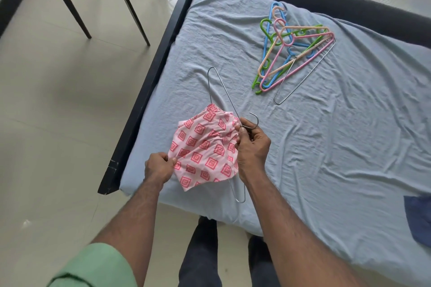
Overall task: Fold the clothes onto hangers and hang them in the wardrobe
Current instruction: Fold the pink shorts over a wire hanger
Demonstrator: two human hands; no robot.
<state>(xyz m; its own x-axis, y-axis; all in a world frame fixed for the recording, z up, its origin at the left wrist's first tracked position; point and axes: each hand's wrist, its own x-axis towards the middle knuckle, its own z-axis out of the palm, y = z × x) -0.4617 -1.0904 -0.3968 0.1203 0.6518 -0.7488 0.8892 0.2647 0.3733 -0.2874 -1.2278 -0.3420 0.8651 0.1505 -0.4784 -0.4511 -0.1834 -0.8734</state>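
Observation:
A pink cloth (205, 149) with a red diamond print is draped over a metal wire hanger (214, 86) above the near left corner of the bed. My right hand (251, 147) pinches the hanger's neck just under its hook, with the cloth bunched against the fingers. At the cloth's lower left edge my left hand (158, 166) grips the fabric. The hanger's far end sticks out past the cloth, and its near end shows below it.
The bed (338, 135) has a wrinkled blue sheet and a dark frame. A pile of coloured plastic hangers (293, 46) and a second wire hanger lies farther back. A dark blue cloth (417, 219) sits at the right edge. Chair legs (130, 7) stand on the tiled floor at left.

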